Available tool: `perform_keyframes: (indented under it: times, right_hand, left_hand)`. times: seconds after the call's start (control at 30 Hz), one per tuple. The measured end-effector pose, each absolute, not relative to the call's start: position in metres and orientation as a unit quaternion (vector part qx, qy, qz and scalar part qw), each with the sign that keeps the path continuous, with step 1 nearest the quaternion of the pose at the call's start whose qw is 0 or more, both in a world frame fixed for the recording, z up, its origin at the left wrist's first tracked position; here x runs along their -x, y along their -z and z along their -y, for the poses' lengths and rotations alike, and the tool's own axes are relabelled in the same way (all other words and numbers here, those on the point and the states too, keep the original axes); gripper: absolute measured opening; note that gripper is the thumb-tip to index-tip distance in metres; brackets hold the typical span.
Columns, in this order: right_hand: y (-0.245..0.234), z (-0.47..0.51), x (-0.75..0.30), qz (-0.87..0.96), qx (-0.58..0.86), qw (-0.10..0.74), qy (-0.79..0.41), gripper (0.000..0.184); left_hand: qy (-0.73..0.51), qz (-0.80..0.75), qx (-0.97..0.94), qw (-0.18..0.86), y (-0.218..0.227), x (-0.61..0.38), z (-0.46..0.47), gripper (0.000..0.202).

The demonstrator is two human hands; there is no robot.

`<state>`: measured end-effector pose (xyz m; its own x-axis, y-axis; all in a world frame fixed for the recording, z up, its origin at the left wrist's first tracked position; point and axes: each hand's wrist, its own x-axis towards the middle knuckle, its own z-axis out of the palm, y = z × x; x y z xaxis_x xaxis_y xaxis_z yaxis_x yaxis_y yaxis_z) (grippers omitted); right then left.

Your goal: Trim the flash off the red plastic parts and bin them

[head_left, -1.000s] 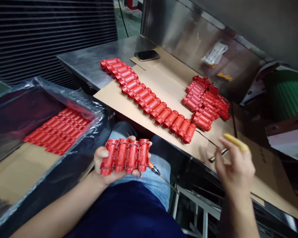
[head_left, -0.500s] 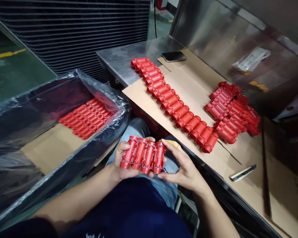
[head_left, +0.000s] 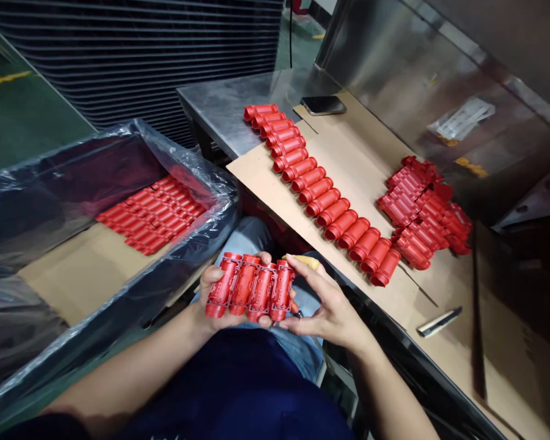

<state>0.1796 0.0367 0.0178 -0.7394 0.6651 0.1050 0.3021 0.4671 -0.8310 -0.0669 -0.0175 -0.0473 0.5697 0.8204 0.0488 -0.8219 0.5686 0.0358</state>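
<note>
Four joined red plastic tubes sat at 6 o'clock, clamped between the left hand cupped beneath them and the right hand pinching their far end.

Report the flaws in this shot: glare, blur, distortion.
Head view: glare streaks across the stainless steel panel and the folds of the plastic liner; the wide lens bows straight edges near the frame's borders; the red moulded plastic tubes between the left hand and right hand look sharp, without visible motion blur.
</note>
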Motion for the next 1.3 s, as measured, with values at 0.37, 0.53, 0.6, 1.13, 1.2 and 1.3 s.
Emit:
perform_keyframes:
  times: [0.37, 0.53, 0.6, 1.13, 1.2, 1.3]
  right_hand:
    - [-0.008, -0.061, -0.129, 0.796, 0.277, 0.231, -0.487, 0.094]
    - [0.013, -0.062, -0.110, 0.803, 0.282, 0.182, -0.493, 0.078]
    - [0.019, -0.061, -0.107, 0.809, 0.292, 0.177, -0.479, 0.075]
    - [0.051, -0.070, -0.107, 0.838, 0.333, 0.119, -0.416, 0.058]
    - [0.053, -0.071, -0.106, 0.836, 0.334, 0.120, -0.419, 0.056]
    - [0.058, -0.070, -0.109, 0.826, 0.350, 0.132, -0.421, 0.050]
  left_hand:
    - [-0.597, -0.306, -0.254, 0.696, 0.035, 0.259, 0.049, 0.086]
    - [-0.348, -0.760, -0.426, 0.348, 0.064, 0.421, 0.064, 0.069]
    - [-0.259, -0.822, -0.410, 0.298, 0.099, 0.442, 0.065, 0.052]
    - [0.075, -0.878, -0.367, 0.298, 0.252, 0.392, 0.128, 0.140]
    - [0.084, -0.884, -0.354, 0.293, 0.251, 0.385, 0.131, 0.111]
    - [0.089, -0.884, -0.355, 0.291, 0.250, 0.362, 0.136, 0.074]
